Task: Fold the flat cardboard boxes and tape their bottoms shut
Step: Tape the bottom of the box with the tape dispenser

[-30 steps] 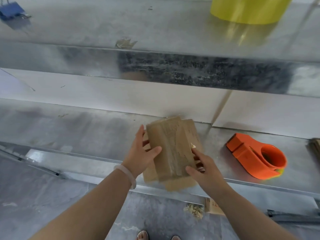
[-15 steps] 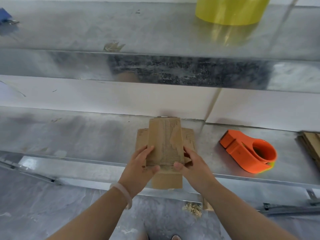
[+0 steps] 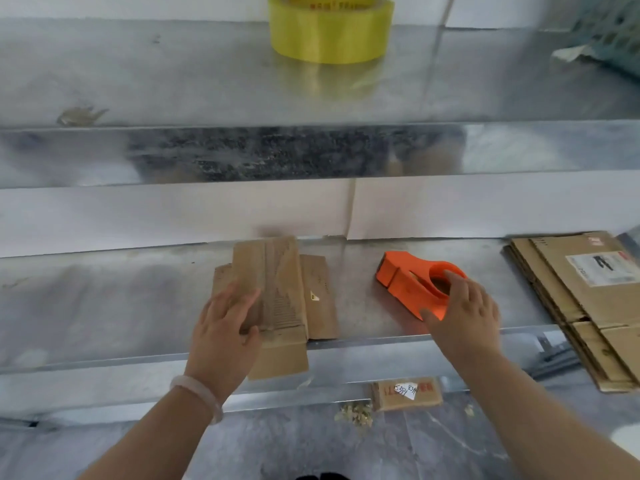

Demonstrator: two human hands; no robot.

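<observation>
Right now your left fingers (image 3: 242, 301) are lying nearly straight and slightly spread, pressing down on the near left part of the folded cardboard box (image 3: 284, 289). The box is lying flat on the counter (image 3: 104, 306), just to the left of the orange tape dispenser (image 3: 405, 282), and its near flap is hanging over the counter's front edge. Your left hand (image 3: 225, 327) is covering the box's near left corner, and a pale bracelet (image 3: 199, 393) is sitting on that wrist.

Your right fingers (image 3: 455, 284) are curling over the dispenser's round loop and the thumb is pressing against its near edge, so your right hand (image 3: 464, 317) is gripping the dispenser while it is resting on the counter.

Well to the right of the dispenser, a stack of flat cardboard (image 3: 581, 306) is lying with its near end overhanging the counter. Above and behind the dispenser, a yellow tape roll (image 3: 329, 27) is standing on the upper shelf (image 3: 173, 74). Below the dispenser, on the floor, a small cardboard piece (image 3: 388, 400) is lying with a white label on it.
</observation>
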